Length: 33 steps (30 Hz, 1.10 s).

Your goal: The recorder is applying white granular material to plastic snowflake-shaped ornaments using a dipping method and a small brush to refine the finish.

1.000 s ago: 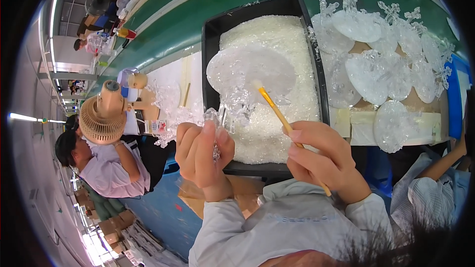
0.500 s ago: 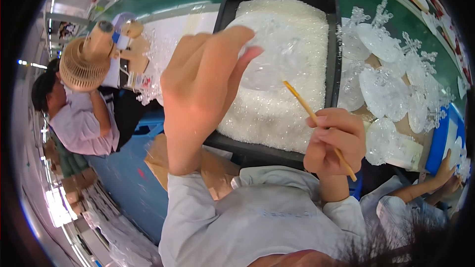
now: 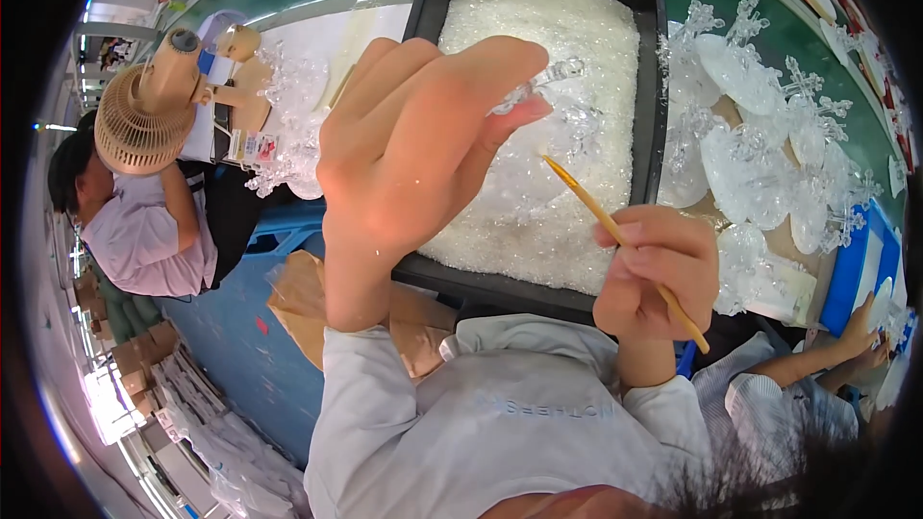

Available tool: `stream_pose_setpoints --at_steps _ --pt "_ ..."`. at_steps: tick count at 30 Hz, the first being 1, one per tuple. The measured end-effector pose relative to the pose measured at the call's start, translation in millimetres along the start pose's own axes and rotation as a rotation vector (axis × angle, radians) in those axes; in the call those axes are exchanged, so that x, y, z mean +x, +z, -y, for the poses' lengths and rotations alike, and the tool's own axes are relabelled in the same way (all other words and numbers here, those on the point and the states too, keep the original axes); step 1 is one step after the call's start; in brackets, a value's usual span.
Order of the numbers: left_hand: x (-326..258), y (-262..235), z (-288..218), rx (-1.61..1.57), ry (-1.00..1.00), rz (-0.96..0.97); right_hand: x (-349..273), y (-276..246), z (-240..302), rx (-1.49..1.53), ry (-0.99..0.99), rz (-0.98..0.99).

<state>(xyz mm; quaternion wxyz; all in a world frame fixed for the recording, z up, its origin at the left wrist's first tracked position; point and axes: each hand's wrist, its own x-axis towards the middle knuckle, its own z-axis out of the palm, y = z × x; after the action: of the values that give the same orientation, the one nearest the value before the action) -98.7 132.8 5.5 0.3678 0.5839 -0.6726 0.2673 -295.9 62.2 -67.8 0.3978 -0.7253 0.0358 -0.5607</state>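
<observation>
A slim yellow-handled brush point(image 3: 582, 192) slants through the right hand point(image 3: 663, 274), its tip toward 11 o'clock, its butt toward 5. A clear, knobbly sprig point(image 3: 562, 68) juts toward 2 o'clock from the left hand point(image 3: 409, 135) — partly hidden by it. Just below, toward 6 o'clock, sits a translucent piece with glassy bumps point(image 3: 575, 130) — its outline hard to make out.

A worker point(image 3: 461, 471) wears a pale grey, long-sleeved shirt point(image 3: 481, 437), a line of blue-grey lettering point(image 3: 558, 410) marking the chest. Left of the lettering, the left sleeve point(image 3: 361, 380) creases softly and ends near the wrist; right of it, the right sleeve point(image 3: 665, 415) wrinkles, likewise ending near the wrist. Beyond the lettering, loose fabric point(image 3: 534, 336) bunches in rounded folds. Left hand point(image 3: 404, 144) and right hand point(image 3: 663, 279) are bare.
</observation>
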Motion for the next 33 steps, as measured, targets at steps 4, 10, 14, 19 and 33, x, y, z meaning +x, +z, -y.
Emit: stream_pose_setpoints --at_steps 4,10,14,19,33 --pt "-2.3 -0.1 2.2 -0.064 0.014 0.006 3.2 2.4 -0.5 -0.134 0.007 0.028" --pt "-4.1 -0.4 4.8 -0.072 0.025 0.016 1.3 3.0 -2.0 -0.087 -0.007 -0.014" --pt "-5.7 0.8 3.4 -0.081 -0.018 -0.007 1.7 1.8 -0.3 -0.011 0.006 0.03" --pt "-7.1 8.1 4.6 -0.052 -0.009 -0.063 0.3 3.6 -0.9 -0.052 -0.018 -0.001" --pt "-5.9 8.8 5.5 -0.06 0.032 -0.136 -3.8 0.9 0.8 0.038 -0.004 0.012"
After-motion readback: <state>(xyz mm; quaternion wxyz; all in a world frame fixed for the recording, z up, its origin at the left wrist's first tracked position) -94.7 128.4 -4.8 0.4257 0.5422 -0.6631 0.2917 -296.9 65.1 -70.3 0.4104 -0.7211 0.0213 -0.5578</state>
